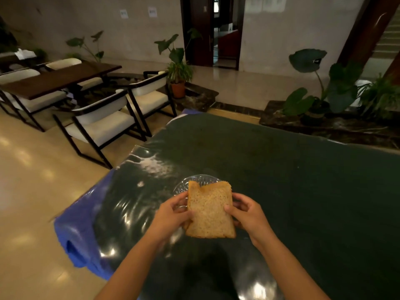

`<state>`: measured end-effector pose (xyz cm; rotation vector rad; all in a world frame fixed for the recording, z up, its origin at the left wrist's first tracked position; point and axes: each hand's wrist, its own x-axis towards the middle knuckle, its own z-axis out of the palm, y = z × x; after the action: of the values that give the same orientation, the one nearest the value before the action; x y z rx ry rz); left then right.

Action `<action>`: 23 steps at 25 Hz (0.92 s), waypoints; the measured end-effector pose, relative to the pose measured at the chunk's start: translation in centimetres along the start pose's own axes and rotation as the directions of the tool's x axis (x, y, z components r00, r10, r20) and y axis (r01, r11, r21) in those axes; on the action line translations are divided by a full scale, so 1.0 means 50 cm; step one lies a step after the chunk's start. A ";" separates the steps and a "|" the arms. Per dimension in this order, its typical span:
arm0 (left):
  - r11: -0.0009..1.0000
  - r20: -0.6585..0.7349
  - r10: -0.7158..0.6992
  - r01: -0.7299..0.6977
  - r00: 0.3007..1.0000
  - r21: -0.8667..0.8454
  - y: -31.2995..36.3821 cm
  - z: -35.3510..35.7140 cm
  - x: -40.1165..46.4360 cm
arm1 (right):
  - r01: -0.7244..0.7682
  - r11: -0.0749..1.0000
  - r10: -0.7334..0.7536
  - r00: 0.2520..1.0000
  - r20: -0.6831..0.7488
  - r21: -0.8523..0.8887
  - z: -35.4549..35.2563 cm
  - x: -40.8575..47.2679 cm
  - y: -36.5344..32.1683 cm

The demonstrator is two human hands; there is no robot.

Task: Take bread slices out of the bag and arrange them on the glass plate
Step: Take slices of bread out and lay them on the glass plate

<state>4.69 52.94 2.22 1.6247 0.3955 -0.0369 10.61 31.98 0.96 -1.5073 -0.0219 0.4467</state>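
A stack of brown bread slices (208,210) is held upright between both hands above the dark table. My left hand (173,215) grips its left edge and my right hand (245,214) grips its right edge. The top slice has a notch in its upper edge. Behind the bread, a clear cut-glass plate (195,181) lies on the table, partly hidden by the slices. Clear plastic, possibly the bag, seems to lie near my left hand, but I cannot tell for sure.
The table (292,180) has a dark green top under glossy plastic, with blue cloth at its left corner (73,234). White-cushioned chairs (104,124) and a wooden table stand on the left. Potted plants (178,68) line the far side.
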 end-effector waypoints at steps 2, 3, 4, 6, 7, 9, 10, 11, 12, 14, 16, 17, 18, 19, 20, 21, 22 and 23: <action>1.000 0.031 -0.026 0.025 0.999 0.019 -0.027 -0.020 0.058 | -0.048 0.999 0.048 0.998 -0.028 0.010 0.020 0.038 0.026; 0.999 0.041 -0.038 0.036 0.998 0.041 -0.040 -0.030 0.086 | -0.069 0.998 0.069 0.996 -0.051 0.010 0.030 0.054 0.037; 0.997 0.058 -0.043 0.039 0.997 0.062 -0.052 -0.039 0.116 | -0.088 0.996 0.088 0.993 -0.080 0.009 0.042 0.071 0.048; 0.995 0.117 -0.063 0.053 0.991 0.083 -0.069 -0.058 0.179 | -0.120 0.993 0.117 0.980 -0.159 -0.006 0.066 0.107 0.060; 0.993 0.149 -0.074 0.059 0.986 0.100 -0.075 -0.066 0.213 | -0.132 0.991 0.126 0.971 -0.205 -0.015 0.078 0.126 0.063; 0.990 0.192 -0.070 0.044 0.979 0.133 -0.086 -0.072 0.282 | -0.151 0.988 0.135 0.947 -0.293 -0.035 0.094 0.167 0.073; 0.990 0.203 -0.061 0.032 0.977 0.140 -0.092 -0.072 0.314 | -0.160 0.986 0.138 0.932 -0.335 -0.039 0.099 0.189 0.080; 0.989 0.214 -0.053 0.023 0.975 0.143 -0.098 -0.067 0.350 | -0.165 0.985 0.135 0.917 -0.375 -0.049 0.102 0.217 0.085; 0.988 0.221 -0.047 0.013 0.974 0.154 -0.104 -0.059 0.381 | -0.170 0.983 0.130 0.905 -0.404 -0.064 0.102 0.243 0.089; 0.987 0.222 -0.048 0.012 0.974 0.163 -0.122 -0.037 0.438 | -0.184 0.978 0.118 0.877 -0.465 -0.099 0.095 0.292 0.108; 0.986 0.231 -0.042 0.003 0.972 0.165 -0.141 -0.018 0.477 | -0.195 0.973 0.109 0.856 -0.505 -0.120 0.087 0.332 0.133; 0.985 0.244 -0.030 -0.013 0.969 0.173 -0.149 -0.011 0.495 | -0.199 0.972 0.109 0.850 -0.516 -0.122 0.083 0.349 0.146; 0.983 0.252 -0.019 -0.028 0.968 0.181 -0.154 -0.004 0.513 | -0.203 0.972 0.109 0.842 -0.528 -0.123 0.079 0.365 0.159; 0.982 0.252 -0.014 -0.035 0.968 0.187 -0.160 0.001 0.532 | -0.209 0.970 0.107 0.830 -0.548 -0.127 0.077 0.381 0.169; 0.980 0.247 -0.012 -0.038 0.969 0.195 -0.166 0.004 0.546 | -0.217 0.966 0.102 0.818 -0.565 -0.140 0.077 0.395 0.176; 0.978 0.243 -0.010 -0.041 0.970 0.203 -0.175 0.007 0.560 | -0.226 0.961 0.094 0.811 -0.578 -0.160 0.075 0.408 0.184; 0.975 0.241 -0.001 -0.052 0.970 0.215 -0.179 0.009 0.571 | -0.231 0.955 0.083 0.806 -0.586 -0.184 0.073 0.420 0.190; 0.970 0.240 0.011 -0.068 0.971 0.231 -0.181 0.011 0.580 | -0.234 0.949 0.068 0.805 -0.590 -0.211 0.070 0.429 0.195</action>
<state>29.50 59.45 -14.02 1.8401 0.1774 -0.2554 26.67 41.71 -13.69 -1.8794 0.5449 0.0934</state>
